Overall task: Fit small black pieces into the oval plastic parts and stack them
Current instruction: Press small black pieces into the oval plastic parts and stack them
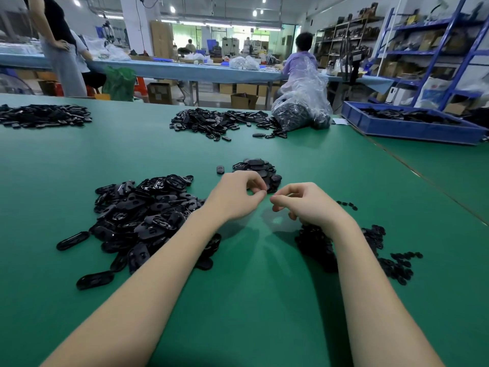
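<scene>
Our left hand (235, 197) and right hand (304, 205) hover over the green bench (264, 287) with fingers curled, fingertips nearly meeting; whether either pinches a piece, we cannot tell. Oval parts (148, 215) lie heaped left, small black pieces (381, 250) right, finished ones (258, 170) stacked just beyond. We risk fumbling a tiny piece into the wrong heap, since everything is black.

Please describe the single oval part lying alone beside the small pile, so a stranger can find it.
On the green table, find the small pile just beyond the left hand. Immediately left of it lies the single oval part, apart from every pile.
</scene>
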The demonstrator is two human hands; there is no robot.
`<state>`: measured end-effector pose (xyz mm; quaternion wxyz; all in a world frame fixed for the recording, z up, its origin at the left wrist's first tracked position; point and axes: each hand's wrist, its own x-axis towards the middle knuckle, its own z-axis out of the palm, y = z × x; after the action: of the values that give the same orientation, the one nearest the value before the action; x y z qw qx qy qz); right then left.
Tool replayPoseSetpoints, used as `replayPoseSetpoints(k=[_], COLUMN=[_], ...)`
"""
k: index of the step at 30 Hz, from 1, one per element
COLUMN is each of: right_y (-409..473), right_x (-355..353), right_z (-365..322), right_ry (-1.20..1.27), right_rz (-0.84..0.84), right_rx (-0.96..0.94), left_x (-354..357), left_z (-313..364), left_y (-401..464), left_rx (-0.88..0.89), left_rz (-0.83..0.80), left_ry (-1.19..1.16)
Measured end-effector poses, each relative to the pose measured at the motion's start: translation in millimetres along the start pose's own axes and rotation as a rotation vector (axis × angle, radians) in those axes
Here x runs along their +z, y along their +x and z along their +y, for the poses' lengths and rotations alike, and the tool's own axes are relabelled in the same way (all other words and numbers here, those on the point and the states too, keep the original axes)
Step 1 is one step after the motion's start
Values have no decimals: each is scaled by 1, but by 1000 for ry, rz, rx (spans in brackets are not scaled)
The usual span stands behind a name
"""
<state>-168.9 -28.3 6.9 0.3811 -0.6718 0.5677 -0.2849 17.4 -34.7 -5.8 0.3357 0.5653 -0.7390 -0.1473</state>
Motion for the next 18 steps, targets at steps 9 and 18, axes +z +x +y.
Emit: replayPoseSetpoints(k=[9, 18], right_y=[6, 5], right_x=[30, 33], right_z=[-8, -8], right_ry=[-243, -314], right_rz=[-84, -95], right_rx=[-44, -47], left_x=[-61, -58], left_z=[-33, -44], left_y=[-11, -17], left_rx=[-197, -310], left_rz=[-109, -191], left_ry=[197, 453])
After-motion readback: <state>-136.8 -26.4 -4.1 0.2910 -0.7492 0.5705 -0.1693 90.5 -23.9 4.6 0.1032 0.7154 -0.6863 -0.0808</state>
